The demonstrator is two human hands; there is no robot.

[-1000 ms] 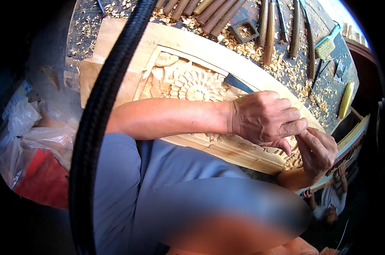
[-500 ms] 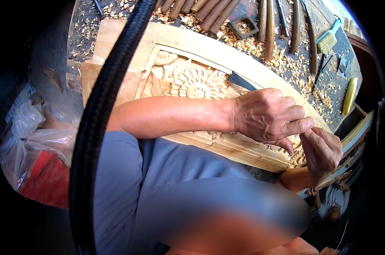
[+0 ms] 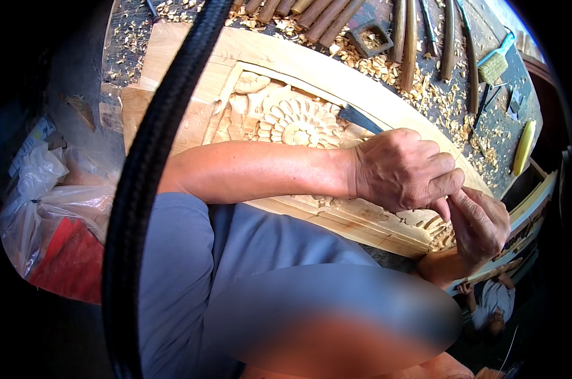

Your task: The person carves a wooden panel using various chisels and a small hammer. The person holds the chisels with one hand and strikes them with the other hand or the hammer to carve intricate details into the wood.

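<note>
My left hand [image 3: 407,172] is closed in a fist above a pale carved wooden panel [image 3: 235,47]. From its far side juts the dark flat blade of a chisel [image 3: 358,118], which the hand seems to grip; the handle is hidden. My right hand [image 3: 480,224] meets it at the right, fingers bent and pressed together against the left thumb and forefinger. What the right fingers hold is out of sight. Beyond my left forearm, a carved flower [image 3: 300,131] shows in the panel's recess. More carving [image 3: 439,232] shows below the hands.
Several wooden tool handles [image 3: 407,57] lie among shavings [image 3: 434,95] along the bench's far side. A small square dish [image 3: 369,38], a brush [image 3: 493,66] and a yellow object [image 3: 523,148] are there too. Plastic bags [image 3: 36,183] sit at left; another person [image 3: 496,300] is at lower right.
The view has shifted slightly. My left thumb has drawn in toward the forefinger and the right hand's fingertips. Both hands otherwise keep nearly the same place over the panel.
</note>
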